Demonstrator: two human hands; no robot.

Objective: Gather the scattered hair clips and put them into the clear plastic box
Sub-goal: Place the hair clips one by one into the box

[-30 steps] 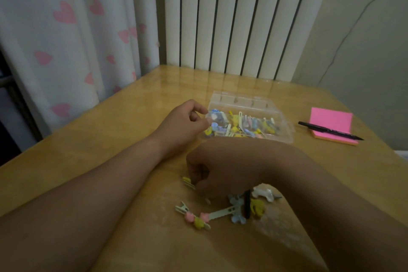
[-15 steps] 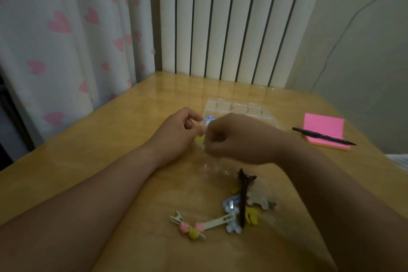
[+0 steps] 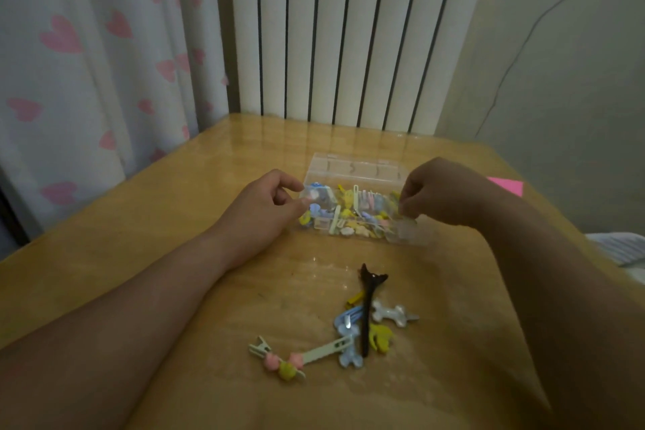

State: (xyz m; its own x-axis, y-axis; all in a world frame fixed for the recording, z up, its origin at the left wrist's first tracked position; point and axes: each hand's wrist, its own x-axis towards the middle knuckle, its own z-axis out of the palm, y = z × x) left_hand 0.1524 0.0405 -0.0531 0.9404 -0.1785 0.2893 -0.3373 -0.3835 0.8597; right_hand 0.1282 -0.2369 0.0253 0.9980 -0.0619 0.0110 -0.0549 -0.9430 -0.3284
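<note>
The clear plastic box (image 3: 356, 164) lies open on the wooden table and holds several small pastel hair clips. My left hand (image 3: 261, 209) pinches the box's left end between thumb and forefinger. My right hand (image 3: 443, 192) hovers at the box's right end, its fingers curled down with the tips at the rim; what they pinch is hidden. Nearer to me lie loose clips: a long black clip (image 3: 366, 304), a white bone-shaped clip (image 3: 392, 313), a yellow clip (image 3: 381, 339), a blue clip (image 3: 346, 323) and a cream clip with pink and yellow beads (image 3: 296, 358).
A pink sticky-note pad (image 3: 508, 184) peeks out behind my right wrist. A white radiator (image 3: 349, 31) and a heart-patterned curtain (image 3: 87, 63) stand behind the table. The table's left edge runs diagonally; a pale striped cloth (image 3: 621, 250) lies beyond the right edge.
My right hand lifted off the loose pile, crossed over the box and now sits at its right end. The small yellow clip it was touching has left the table. My left hand stays on the box.
</note>
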